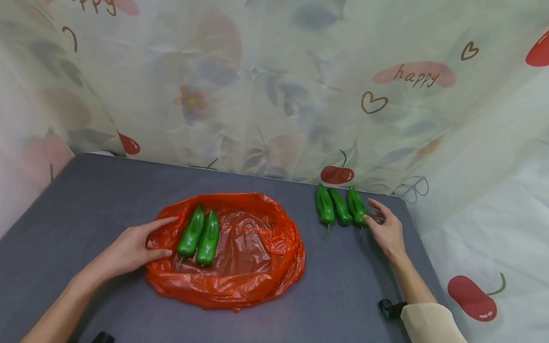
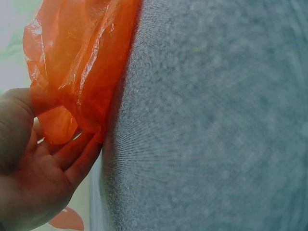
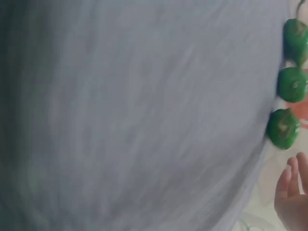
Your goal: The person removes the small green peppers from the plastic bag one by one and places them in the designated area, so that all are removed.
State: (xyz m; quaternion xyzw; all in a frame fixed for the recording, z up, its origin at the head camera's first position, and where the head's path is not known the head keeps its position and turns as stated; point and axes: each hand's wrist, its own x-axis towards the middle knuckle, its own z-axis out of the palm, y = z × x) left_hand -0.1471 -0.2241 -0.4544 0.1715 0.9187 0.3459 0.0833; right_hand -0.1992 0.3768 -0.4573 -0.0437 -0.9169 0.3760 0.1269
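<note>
An orange-red plastic bag [image 1: 285,257] lies spread with its mouth facing up, two green peppers [image 1: 208,238] side by side in its left part. My left hand [image 1: 133,247] holds the bag's left rim, thumb and index finger over the edge; in the left wrist view the other fingers lie along the outside of its wall. Three more green peppers [image 1: 340,207] stand in a row at the table's back right. My right hand [image 1: 388,231] is beside the rightmost pepper [image 1: 356,206], fingers spread apart and thumb tip right at its side.
The dark grey table [image 1: 334,286] ends at the back against a hanging printed cloth [image 1: 266,95]. More pale cloth [image 1: 493,228] hangs along the right side. A small black device [image 1: 390,309] is at the right wrist.
</note>
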